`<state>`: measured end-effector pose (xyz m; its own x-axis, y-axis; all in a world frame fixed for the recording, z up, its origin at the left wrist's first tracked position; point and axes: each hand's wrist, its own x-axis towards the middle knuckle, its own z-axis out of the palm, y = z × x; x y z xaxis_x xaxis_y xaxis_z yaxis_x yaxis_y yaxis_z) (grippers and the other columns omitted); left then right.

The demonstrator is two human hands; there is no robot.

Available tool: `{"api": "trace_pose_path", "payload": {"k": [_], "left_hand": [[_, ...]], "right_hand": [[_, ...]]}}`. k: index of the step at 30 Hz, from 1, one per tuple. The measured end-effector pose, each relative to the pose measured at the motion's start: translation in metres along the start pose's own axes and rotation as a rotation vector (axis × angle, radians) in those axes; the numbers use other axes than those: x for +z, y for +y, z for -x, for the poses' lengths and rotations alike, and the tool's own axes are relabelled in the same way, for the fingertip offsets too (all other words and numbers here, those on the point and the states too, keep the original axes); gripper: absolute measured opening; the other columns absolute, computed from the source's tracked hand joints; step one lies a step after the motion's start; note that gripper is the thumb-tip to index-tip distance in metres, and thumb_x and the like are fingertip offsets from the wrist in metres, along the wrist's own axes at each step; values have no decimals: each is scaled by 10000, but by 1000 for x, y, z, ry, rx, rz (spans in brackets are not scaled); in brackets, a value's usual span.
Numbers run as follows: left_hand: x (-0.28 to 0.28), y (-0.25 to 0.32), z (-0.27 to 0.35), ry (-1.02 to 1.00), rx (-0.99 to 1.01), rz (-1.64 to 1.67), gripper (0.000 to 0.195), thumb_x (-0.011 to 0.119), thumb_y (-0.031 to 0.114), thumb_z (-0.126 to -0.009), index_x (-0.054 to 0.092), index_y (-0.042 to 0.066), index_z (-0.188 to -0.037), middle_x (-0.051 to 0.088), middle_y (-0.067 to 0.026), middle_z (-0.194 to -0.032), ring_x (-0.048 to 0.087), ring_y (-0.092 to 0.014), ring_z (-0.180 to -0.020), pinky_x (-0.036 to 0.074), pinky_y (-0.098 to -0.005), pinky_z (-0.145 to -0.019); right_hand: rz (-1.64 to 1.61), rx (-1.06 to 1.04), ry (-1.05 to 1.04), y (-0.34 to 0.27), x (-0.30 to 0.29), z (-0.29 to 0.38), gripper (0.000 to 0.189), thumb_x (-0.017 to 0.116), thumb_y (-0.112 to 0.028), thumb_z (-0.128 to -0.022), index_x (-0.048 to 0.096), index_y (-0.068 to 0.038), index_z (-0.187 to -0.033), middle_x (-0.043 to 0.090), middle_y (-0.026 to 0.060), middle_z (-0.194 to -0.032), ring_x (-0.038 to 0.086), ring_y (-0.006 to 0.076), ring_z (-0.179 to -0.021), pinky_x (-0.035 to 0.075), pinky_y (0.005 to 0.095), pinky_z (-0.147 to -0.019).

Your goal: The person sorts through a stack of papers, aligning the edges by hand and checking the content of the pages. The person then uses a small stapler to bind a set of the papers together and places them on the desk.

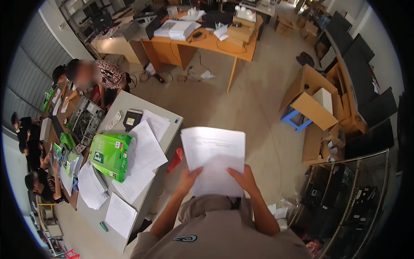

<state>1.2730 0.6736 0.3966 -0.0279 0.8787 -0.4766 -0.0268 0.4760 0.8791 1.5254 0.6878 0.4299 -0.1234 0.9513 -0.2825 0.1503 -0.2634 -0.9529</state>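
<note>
A stack of printed paper sheets (216,152) is held upright-tilted in front of my body. My left hand (190,178) grips its left edge, the thumb on the front sheet. On the opposite edge, my right hand (242,177) holds it the same way. To the left stands a grey table (171,121) bearing a green ream wrapper of A4 paper (111,155), loose printed sheets (147,145), a fanned pile of papers (92,186), a smaller squared stack (121,215), a green marker-like object (103,226) and a black optical-drive-like device (132,119).
Several people sit or lean at a brown table at left, near an opened computer chassis (86,119). An orange desk (207,45) stands ahead, cables below. At right are a cardboard box (315,106) on a blue stool (294,120) and a metal rack (352,194).
</note>
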Motion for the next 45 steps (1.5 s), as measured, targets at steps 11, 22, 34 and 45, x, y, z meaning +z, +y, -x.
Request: {"api": "trace_pose_path", "payload": {"k": [11,22,34,45], "left_hand": [[105,50,-114,390,-9,312,356,674,217,-974,662,-48,-1213,717,-97,-1110,652,-159,-1008,520,-330,-900],[178,95,-152,460,38,218,391,630,240,-1000,632,-51,-1261,706,-109,-1144,635,-170,-1051,507,-338,-935],[182,72,-147,571,-27,150,355,611,189,-999,622,-61,-1251,708,-116,-1117,636,-172,-1022,503,-351,-930],[141,18,-91,635,73,221,306,598,159,-992,635,-66,-1197,717,-109,-1041,643,-161,-967,516,-338,-888]], "right_hand": [[14,-30,-448,-36,-98,-225,336,741,-158,-913,675,89,-1131,734,146,-1046,675,175,-943,524,322,-847],[-14,31,-648,-44,-149,-331,337,743,-138,-903,670,77,-1152,717,111,-1071,661,170,-970,517,317,-871],[-21,114,-741,-12,-130,-345,361,758,-104,-886,652,89,-1172,707,125,-1108,653,180,-1003,504,318,-903],[4,79,-747,-12,-67,-284,364,749,-79,-890,640,93,-1192,699,134,-1135,652,186,-1013,499,318,-910]]}}
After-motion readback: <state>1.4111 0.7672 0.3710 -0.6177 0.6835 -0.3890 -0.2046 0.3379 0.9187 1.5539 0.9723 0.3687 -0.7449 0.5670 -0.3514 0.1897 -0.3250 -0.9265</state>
